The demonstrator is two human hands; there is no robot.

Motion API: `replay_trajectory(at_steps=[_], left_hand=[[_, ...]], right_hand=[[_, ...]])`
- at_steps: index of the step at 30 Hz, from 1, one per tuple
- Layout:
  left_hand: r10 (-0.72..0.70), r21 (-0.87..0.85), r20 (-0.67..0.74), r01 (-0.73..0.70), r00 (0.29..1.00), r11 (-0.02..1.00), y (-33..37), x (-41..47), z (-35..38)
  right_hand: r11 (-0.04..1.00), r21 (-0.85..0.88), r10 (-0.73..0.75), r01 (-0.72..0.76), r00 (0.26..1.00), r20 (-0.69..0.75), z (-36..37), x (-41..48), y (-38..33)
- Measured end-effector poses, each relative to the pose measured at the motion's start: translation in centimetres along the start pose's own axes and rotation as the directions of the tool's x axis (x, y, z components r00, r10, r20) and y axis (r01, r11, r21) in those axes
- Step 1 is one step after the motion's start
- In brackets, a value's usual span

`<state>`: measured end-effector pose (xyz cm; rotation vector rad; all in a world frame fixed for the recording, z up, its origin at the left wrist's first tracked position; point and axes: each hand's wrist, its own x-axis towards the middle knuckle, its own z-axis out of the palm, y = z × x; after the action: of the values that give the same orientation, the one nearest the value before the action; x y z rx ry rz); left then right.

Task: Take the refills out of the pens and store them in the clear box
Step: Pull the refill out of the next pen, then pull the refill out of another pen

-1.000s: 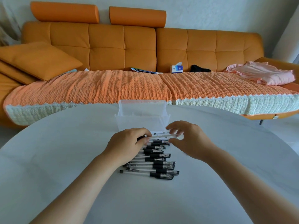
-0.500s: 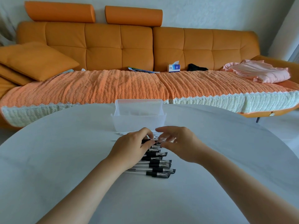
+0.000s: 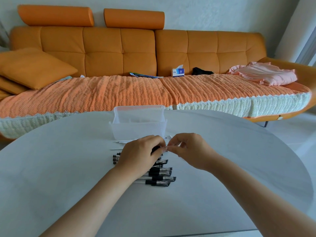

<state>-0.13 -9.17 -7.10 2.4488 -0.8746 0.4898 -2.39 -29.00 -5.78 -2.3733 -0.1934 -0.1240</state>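
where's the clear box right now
Head view: the clear box stands centrally on the table, just beyond the left hand and right hand, with the pens nearer the person.

No text was legible anywhere in view. The blue-and-white tissue box (image 3: pixel 178 72) on the far sofa (image 3: pixel 119 53) bore printing, too small to read.

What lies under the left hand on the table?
A pile of black-capped pens lies under the left hand; ends show on both sides. How many it covers cannot be seen.
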Motion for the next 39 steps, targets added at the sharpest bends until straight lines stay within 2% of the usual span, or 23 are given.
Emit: replay_trajectory(at_steps=[6,8,12,16,18,21,24,28,33,36,39], left_hand=[[0.074,0.062,0.017,-0.075,0.997,0.995,1.7,0.6,1.1],[0.102,0.075,0.015,-0.102,0.995,0.992,2.5,0.9,1.3],[0.140,0.088,0.004,-0.140,0.990,0.986,3.8,1.6,1.9],[0.129,0.056,0.015,-0.130,0.991,0.990,4.6,2.1,2.7],[0.025,-0.020,0.065,-0.024,0.998,1.000,5.1,2.7,3.0],[-0.116,-0.094,0.189,0.135,0.975,0.986,5.0,3.9,3.5],[-0.101,-0.043,0.200,0.111,0.975,0.993,4.3,4.5,3.5],[-0.101,-0.082,0.216,0.121,0.971,0.989,3.3,4.7,3.7],[-0.088,-0.043,0.225,0.100,0.970,0.994,1.9,4.1,3.4],[-0.081,0.077,0.156,0.070,0.984,0.995,1.2,3.4,2.9],[-0.085,0.122,0.101,0.073,0.991,0.990,0.4,3.0,2.6]], right_hand=[[0.972,-0.217,-0.071,0.086,0.994,0.077,-1.6,-1.6,0.2],[0.965,-0.236,-0.096,0.114,0.992,0.086,-2.1,-2.0,0.2],[1.000,-0.012,0.013,-0.012,0.997,0.072,-2.8,-2.3,1.0],[0.964,0.209,0.140,-0.164,0.982,0.123,-3.3,-2.4,1.8],[0.980,0.142,0.131,-0.142,0.988,0.083,-3.5,-2.3,2.3],[0.991,-0.100,0.085,-0.086,0.996,-0.011,-4.0,-2.1,3.4],[0.971,-0.213,0.094,-0.107,0.993,-0.070,-4.5,-2.0,4.3],[0.930,-0.340,0.130,-0.142,0.990,-0.057,-4.2,-1.8,5.1],[0.932,-0.316,0.183,-0.177,0.983,-0.011,-3.0,-1.0,5.6],[0.940,-0.296,0.187,-0.170,0.982,0.030,-2.7,-0.6,5.5],[0.949,-0.278,0.179,-0.150,0.980,0.082,-2.9,-0.3,5.2]])
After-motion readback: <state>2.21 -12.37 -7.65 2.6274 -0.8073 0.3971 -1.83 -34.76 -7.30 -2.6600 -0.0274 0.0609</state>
